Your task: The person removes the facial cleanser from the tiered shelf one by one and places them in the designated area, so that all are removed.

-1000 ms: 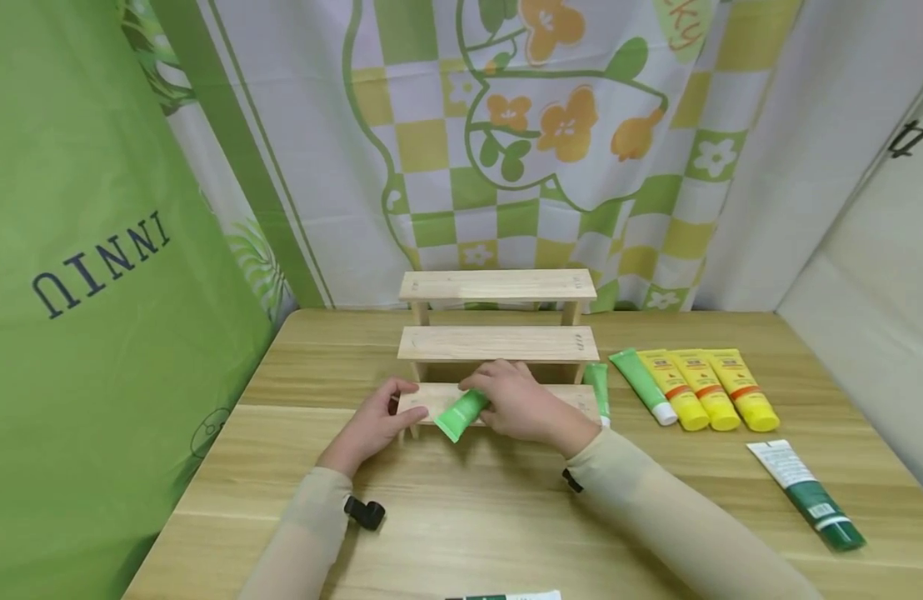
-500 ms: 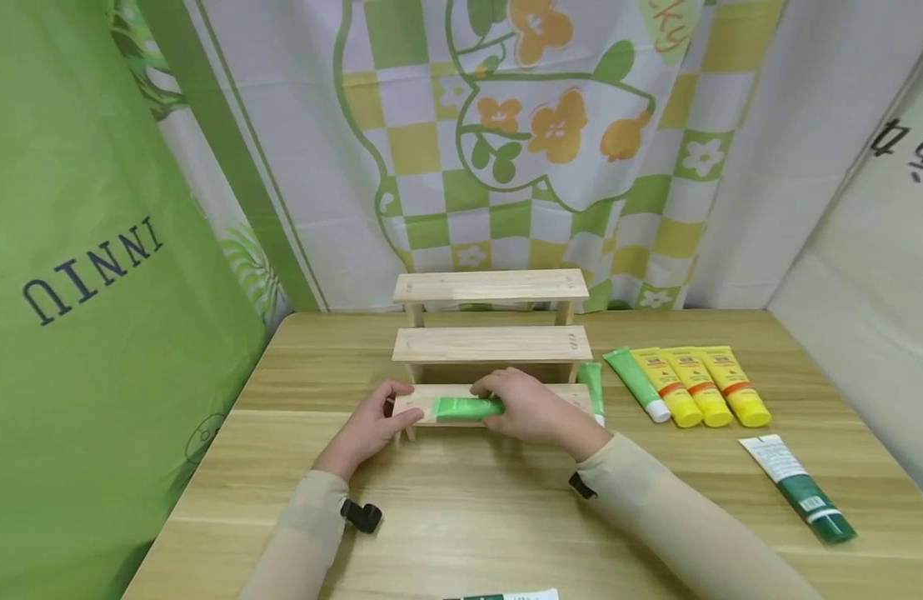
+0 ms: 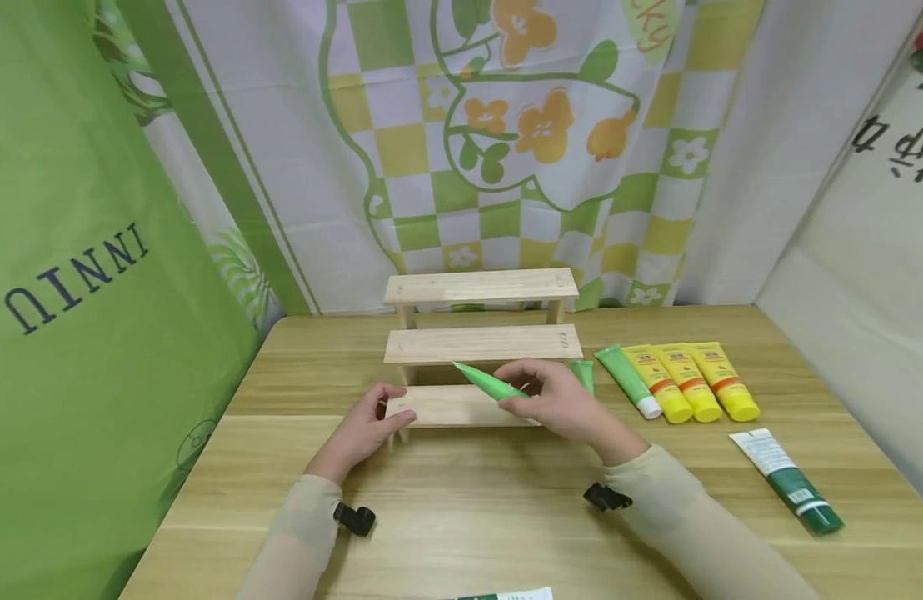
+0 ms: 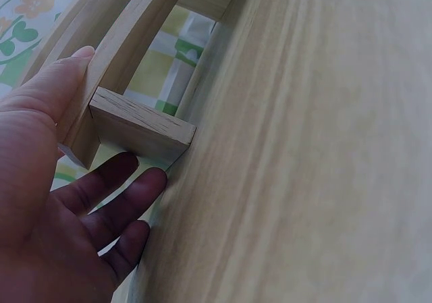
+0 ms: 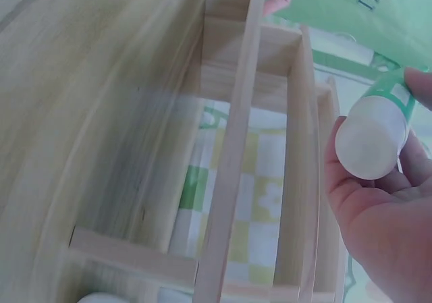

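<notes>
In the head view, my right hand (image 3: pixel 555 398) pinches a green tube (image 3: pixel 487 382) above the lowest board of a three-step wooden rack (image 3: pixel 484 343). The tube slants, its flat crimped end up and to the left. Its white cap (image 5: pixel 370 144) faces the right wrist camera, with thumb and fingers on either side. My left hand (image 3: pixel 364 429) holds the left end of the lowest board; in the left wrist view its thumb lies along the board and the other fingers spread beside the rack's leg (image 4: pixel 138 124). Those boards carry nothing.
Another green tube (image 3: pixel 584 375) lies partly hidden by the rack's right side. Farther right are a green tube (image 3: pixel 628 379) and several yellow tubes (image 3: pixel 685 382) in a row. A dark green and white tube (image 3: pixel 787 482) lies nearer; a similar tube (image 3: pixel 506 595) shows at the bottom edge.
My right hand first lowered the green tube flat along the lowest board, then raised and tilted it, shifting right. My left hand keeps its hold. The head view has turned slightly right.
</notes>
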Tool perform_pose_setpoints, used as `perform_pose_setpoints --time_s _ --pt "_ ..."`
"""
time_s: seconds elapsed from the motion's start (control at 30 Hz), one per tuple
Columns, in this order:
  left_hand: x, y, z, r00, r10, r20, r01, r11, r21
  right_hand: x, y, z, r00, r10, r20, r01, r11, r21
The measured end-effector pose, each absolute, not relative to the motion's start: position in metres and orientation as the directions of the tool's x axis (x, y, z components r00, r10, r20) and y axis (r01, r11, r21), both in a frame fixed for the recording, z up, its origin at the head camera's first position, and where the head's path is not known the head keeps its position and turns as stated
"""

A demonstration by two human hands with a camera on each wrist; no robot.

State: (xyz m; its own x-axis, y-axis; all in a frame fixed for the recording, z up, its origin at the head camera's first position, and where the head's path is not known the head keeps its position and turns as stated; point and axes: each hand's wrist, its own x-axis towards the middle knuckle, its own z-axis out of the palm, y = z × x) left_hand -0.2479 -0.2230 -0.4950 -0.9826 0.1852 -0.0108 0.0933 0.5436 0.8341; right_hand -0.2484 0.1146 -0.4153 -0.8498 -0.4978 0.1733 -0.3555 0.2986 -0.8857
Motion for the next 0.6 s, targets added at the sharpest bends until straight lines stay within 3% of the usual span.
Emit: perform_pose_setpoints --time_s 0.3,0.6 --pt "-0.247 -0.223 -0.496 -0.98 0.198 -0.014 0.099 0.549 0.83 -0.235 0.147 -0.409 -0.921 -0.362 0.141 -0.216 0.175 -0.961" --pt "-0.248 -0.224 -0.499 -0.98 0.2 -0.011 0.098 0.524 0.846 -0.225 0.181 -0.415 -0.945 -0.295 0.139 -0.19 0.154 -0.97"
